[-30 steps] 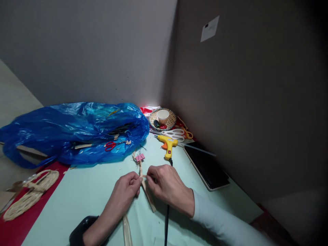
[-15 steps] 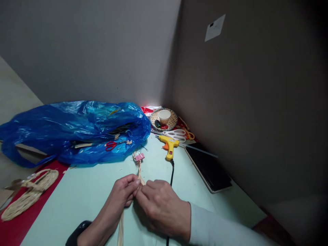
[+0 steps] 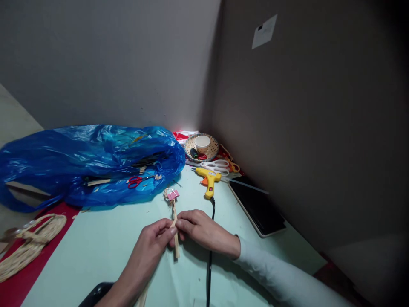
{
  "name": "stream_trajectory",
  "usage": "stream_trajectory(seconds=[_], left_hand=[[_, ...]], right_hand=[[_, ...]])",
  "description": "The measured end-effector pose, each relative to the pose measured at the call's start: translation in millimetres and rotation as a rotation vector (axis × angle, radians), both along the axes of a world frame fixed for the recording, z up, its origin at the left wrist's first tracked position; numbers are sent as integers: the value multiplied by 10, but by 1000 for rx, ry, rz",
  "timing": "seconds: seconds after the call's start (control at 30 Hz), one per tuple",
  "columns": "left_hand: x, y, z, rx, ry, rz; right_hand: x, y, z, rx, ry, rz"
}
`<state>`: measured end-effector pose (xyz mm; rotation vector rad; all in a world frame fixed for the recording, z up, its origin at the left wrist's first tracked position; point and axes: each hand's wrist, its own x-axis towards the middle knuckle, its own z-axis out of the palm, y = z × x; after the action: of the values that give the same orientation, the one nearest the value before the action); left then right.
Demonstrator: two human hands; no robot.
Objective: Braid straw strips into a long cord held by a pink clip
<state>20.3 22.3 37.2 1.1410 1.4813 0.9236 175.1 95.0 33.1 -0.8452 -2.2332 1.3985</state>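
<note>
Head view, and from where I stand I see both hands meeting over the pale table [image 3: 105, 251]. The left hand [image 3: 153, 241] pinches a straw strip [image 3: 174, 209] between thumb and forefinger, the gap drawn narrow. The right hand [image 3: 206, 231] meets it from the other side, thumb and fingertips close together on the same spot. The strip runs, twisted, from a pink clip [image 3: 173, 195] down to the fingers, its flat end hanging just below them. Another strand [image 3: 142, 297] lies beneath the left forearm. Beyond the right hand is a yellow glue gun [image 3: 209, 178], its cord [image 3: 209, 277] passing under that wrist. Red scissors [image 3: 134, 182] rest on the blue bag [image 3: 79, 164]; a tablet [image 3: 255, 209] lies at the right.
</note>
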Motion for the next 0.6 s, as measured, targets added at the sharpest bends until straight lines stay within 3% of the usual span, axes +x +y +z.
stream_trajectory(seconds=[0.23,0.4,0.47,0.6], left_hand=[[-52,2,41,16,267,-20],[-33,-48,82,43,473,-5],[19,-83,81,136,606,-6],[140,-139,14,497,924,-36]], right_hand=[[-12,-30,-85,-90,52,-169],[-23,-72,-33,-13,43,-207],[-23,-81,-16,13,43,-208],[-14,-79,-4,-2,75,-163]])
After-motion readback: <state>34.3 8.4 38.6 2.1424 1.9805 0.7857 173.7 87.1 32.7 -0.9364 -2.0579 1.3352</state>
